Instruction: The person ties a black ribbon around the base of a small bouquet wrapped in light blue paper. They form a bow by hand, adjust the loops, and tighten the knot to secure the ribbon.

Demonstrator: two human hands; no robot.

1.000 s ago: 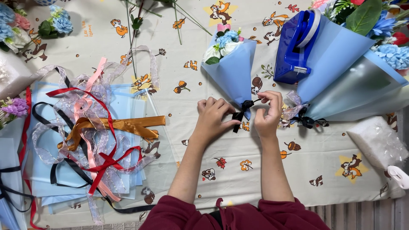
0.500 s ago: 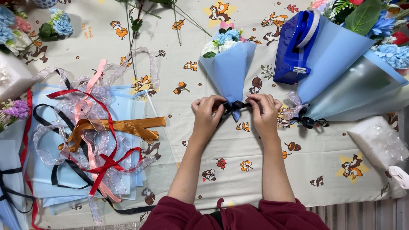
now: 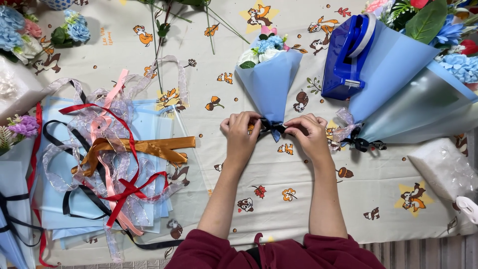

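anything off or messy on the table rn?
Only the ribbon pile at left: red, black, pink, gold and sheer lengths tangled loose over the blue wrapping sheets. The small bouquet between the left hand and right hand looks intact.

The person wears a dark maroon long-sleeved top, its soft fabric sleeves pushed up above the elbows and bunched there, so both forearms are bare. The left hand [image 3: 240, 130] and right hand [image 3: 311, 132] carry no gloves.
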